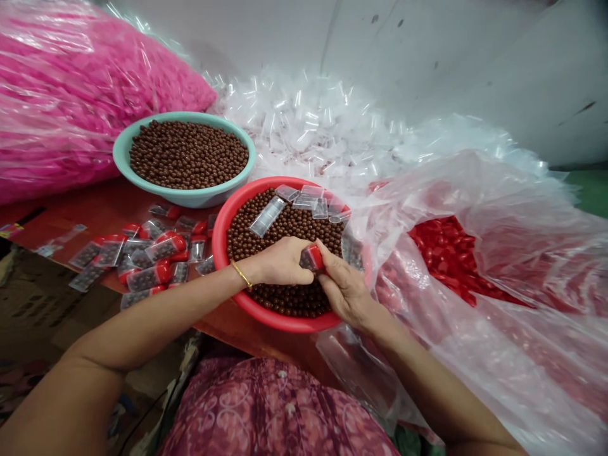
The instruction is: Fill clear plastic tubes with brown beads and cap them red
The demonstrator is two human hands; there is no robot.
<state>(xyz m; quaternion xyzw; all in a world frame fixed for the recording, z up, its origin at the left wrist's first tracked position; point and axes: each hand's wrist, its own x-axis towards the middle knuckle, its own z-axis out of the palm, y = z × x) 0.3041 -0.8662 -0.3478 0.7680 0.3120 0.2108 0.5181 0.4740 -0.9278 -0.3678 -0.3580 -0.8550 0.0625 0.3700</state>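
Over a red basin of round brown balls, both hands meet at a small clear container with a red cap. My left hand is wrapped round the container's body, which looks dark with its contents. The fingers of my right hand pinch the red cap from the other side. Several clear plastic containers lie on the balls toward the basin's far rim. Left of the basin is a pile of filled, red-capped containers.
A light blue basin of brown balls stands behind. Pink pieces in plastic fill the back left. Clear containers are heaped behind. At the right, a plastic bag holds red caps. The red table ends near my body.
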